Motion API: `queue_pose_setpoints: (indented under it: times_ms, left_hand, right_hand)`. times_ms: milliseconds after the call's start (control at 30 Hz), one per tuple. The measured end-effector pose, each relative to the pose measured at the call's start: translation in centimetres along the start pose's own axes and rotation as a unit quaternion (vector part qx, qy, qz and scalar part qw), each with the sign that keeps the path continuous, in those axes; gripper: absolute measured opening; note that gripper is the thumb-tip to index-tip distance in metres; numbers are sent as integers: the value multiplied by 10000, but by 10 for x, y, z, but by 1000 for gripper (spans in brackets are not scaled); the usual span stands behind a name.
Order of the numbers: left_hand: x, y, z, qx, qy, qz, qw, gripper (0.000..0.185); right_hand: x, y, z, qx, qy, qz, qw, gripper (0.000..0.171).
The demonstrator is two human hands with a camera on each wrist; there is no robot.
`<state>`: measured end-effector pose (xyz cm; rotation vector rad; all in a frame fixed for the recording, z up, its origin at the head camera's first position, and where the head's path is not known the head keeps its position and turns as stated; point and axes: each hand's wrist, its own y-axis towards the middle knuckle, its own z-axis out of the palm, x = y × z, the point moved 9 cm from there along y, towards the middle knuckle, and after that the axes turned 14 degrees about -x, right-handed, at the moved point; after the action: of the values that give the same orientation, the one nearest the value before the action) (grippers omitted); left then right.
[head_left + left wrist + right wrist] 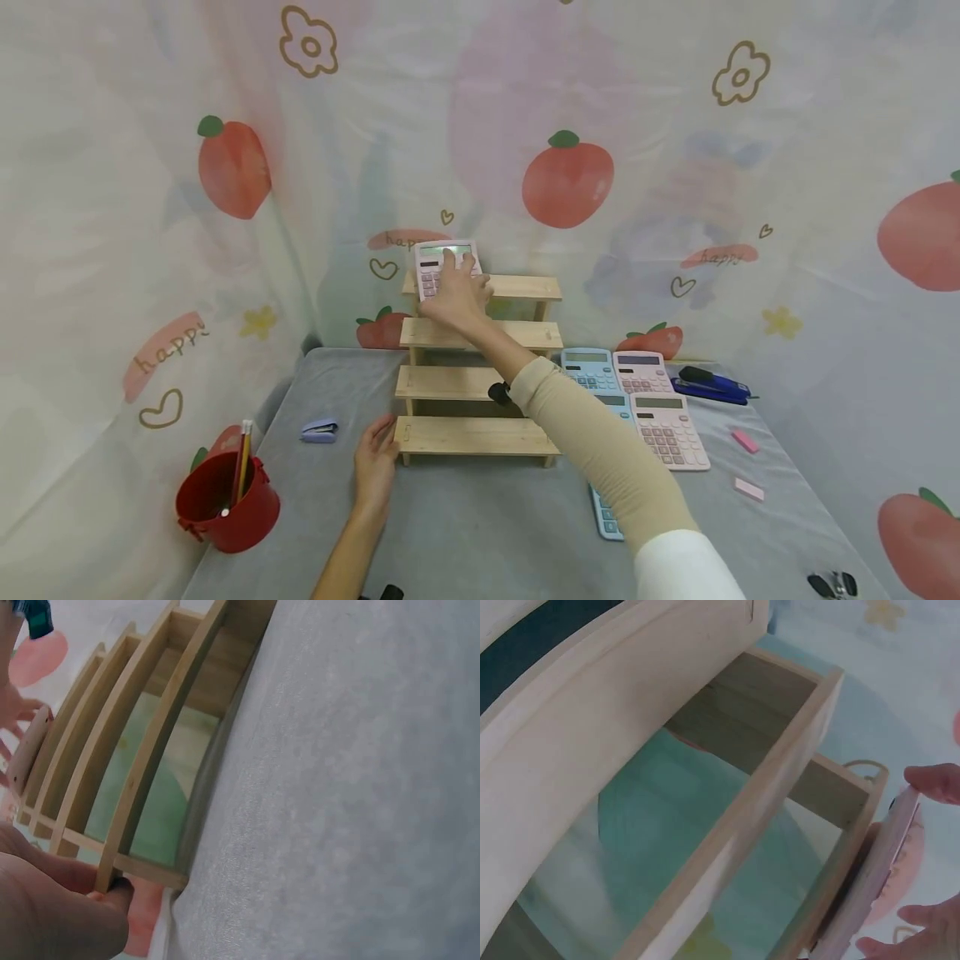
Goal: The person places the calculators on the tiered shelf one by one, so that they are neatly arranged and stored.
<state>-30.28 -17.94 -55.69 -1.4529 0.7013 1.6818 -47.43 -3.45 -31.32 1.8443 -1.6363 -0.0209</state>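
Observation:
A pink calculator [437,265] stands tilted on the left end of the top step of a wooden stepped shelf [465,435]. My right hand [459,298] grips the calculator, fingers spread over its keys. In the right wrist view fingers [936,781] pinch the calculator's edge [877,879] from both sides above the shelf's boards [765,802]. My left hand [375,460] lies on the grey table, fingers straight against the shelf's bottom left corner. The left wrist view shows that hand [52,911] touching the lowest board [150,757], with the calculator [26,754] far up the steps.
Right of the shelf lie a blue calculator [588,367], two pink ones [641,372] [670,430], and another blue one [606,517] partly under my arm. A blue stapler [712,386], pink erasers [745,440], a lilac stapler [318,431] and a red pencil pot [225,504] stand around.

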Motion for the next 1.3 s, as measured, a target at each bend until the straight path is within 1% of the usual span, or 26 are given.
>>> queue_pose_setpoints:
  times_ms: [133, 233, 333, 433, 533, 633, 700, 800, 1033, 1200, 1300]
  left_hand:
    - [0, 0, 2, -23, -52, -6, 10000, 53]
    - [0, 0, 2, -41, -52, -12, 10000, 52]
    - [1, 1, 1, -61, -42, 9, 10000, 52]
    - [2, 1, 1, -84, -8, 28, 10000, 51]
    - [4, 0, 2, -69, 39, 9, 10000, 50]
    - [4, 0, 3, -66, 41, 8, 10000, 51]
    - [4, 0, 2, -64, 36, 28, 10000, 51]
    - [4, 1, -1, -68, 15, 51, 10000, 52]
    - [2, 0, 1, -77, 51, 26, 10000, 52]
    - [1, -1, 1, -114, 15, 51, 9999, 52]
    - [2, -2, 1, -113, 8, 16, 9999, 52]
  right_hand:
    - [5, 3, 11, -272, -183, 66, 9994, 107]
    - [9, 2, 14, -632, -177, 71, 9978, 104]
    - [9, 0, 15, -861, -166, 77, 9961, 108]
    - [3, -4, 13, -870, -126, 112, 9961, 115]
    - [-7, -13, 7, -781, 88, 119, 9968, 118]
    - [-19, -26, -6, -779, 485, 25, 9958, 114]
    - [-27, -38, -16, -744, 654, -70, 9951, 109]
    - [-41, -55, -29, -744, 873, -95, 9934, 102]
    - [-93, -92, -61, -688, 839, -79, 9941, 97]
    - [-130, -122, -77, -613, 949, 20, 9936, 95]
    - [-156, -140, -83, -591, 851, 92, 9946, 96]
